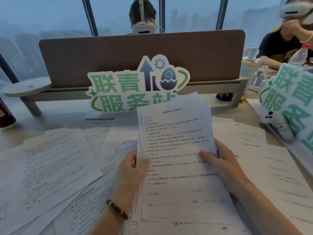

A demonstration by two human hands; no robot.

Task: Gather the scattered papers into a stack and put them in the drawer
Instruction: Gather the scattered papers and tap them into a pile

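Note:
I hold a loose stack of printed papers (176,133) upright above the desk, its sheets fanned unevenly at the top. My left hand (132,168) grips the stack's left edge, thumb on the front page. My right hand (220,160) grips the right edge the same way. Several more printed sheets lie scattered flat on the desk: a spread on the left (50,167), and others on the right (274,167) and under the stack. No drawer is in view.
A green and white cut-out sign (135,85) stands behind the papers against a brown desk divider (118,53). A second sign (291,99), a white controller (271,116) and a water bottle (299,55) sit at the right. Two people with headsets sit beyond.

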